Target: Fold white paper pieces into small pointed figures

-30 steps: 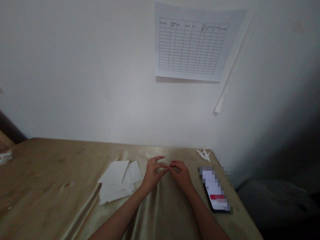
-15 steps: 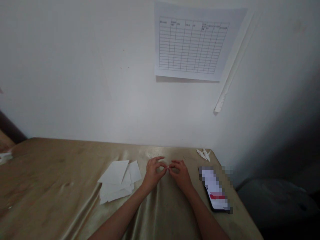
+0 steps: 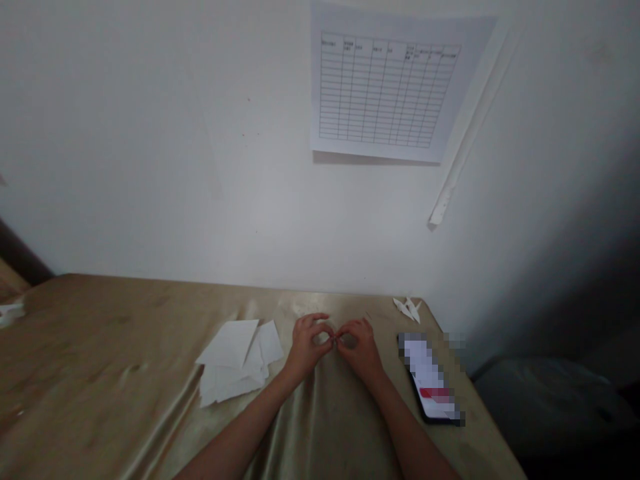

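Observation:
My left hand [image 3: 307,343] and my right hand [image 3: 361,343] meet at the fingertips above the cloth-covered table [image 3: 125,347]. Thumb and forefinger of each are pinched together, forming two rings side by side. Whatever lies between the fingertips is too small and covered to name. Left of my left hand lies a loose pile of white paper pieces [image 3: 233,360], some with torn edges. A phone [image 3: 433,383] with a lit, partly blurred screen rests to the right of my right hand. Beyond it, at the far right corner, are small folded white paper pieces [image 3: 409,309].
A white wall [image 3: 175,167] rises behind the table's far edge. On it hangs a sheet with a printed grid [image 3: 380,90], beside a pale strip [image 3: 465,147]. A dark, rounded object [image 3: 550,400] stands beyond the table's right edge. Something white [image 3: 11,313] sits at the far left.
The fingers of my right hand have curled in slightly more. Both hands otherwise stay in the same place, and the paper and phone have not moved.

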{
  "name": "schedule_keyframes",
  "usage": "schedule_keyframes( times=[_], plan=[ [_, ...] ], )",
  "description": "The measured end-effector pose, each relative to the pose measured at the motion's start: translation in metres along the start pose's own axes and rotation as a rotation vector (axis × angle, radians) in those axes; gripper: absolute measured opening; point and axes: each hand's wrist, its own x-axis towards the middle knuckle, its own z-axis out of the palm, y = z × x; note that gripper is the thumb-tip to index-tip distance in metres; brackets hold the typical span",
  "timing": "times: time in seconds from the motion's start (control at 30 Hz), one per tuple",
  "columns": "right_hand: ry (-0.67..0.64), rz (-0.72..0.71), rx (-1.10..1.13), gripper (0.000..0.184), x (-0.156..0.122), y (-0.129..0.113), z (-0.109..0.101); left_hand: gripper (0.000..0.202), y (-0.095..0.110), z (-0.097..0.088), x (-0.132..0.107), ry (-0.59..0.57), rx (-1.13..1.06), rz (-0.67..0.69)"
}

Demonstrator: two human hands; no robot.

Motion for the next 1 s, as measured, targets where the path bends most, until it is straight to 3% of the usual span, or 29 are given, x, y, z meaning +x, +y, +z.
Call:
schedule_keyframes(
  times=[0.33,0.73,1.0],
  plan=[
    [0.062,0.02,0.07,0.004,0.0,-0.002,0.0,0.011,-0.001,0.002,0.002,0.02,-0.038,0.005],
    [0.031,0.069,0.145,0.009,0.002,-0.008,-0.003,0.011,0.002,0.001,0.0,0.014,-0.078,0.019],
    [0.051,0.119,0.24,0.006,0.004,-0.004,-0.009,0.005,-0.009,-0.001,0.004,-0.052,-0.164,0.102]
  ],
)
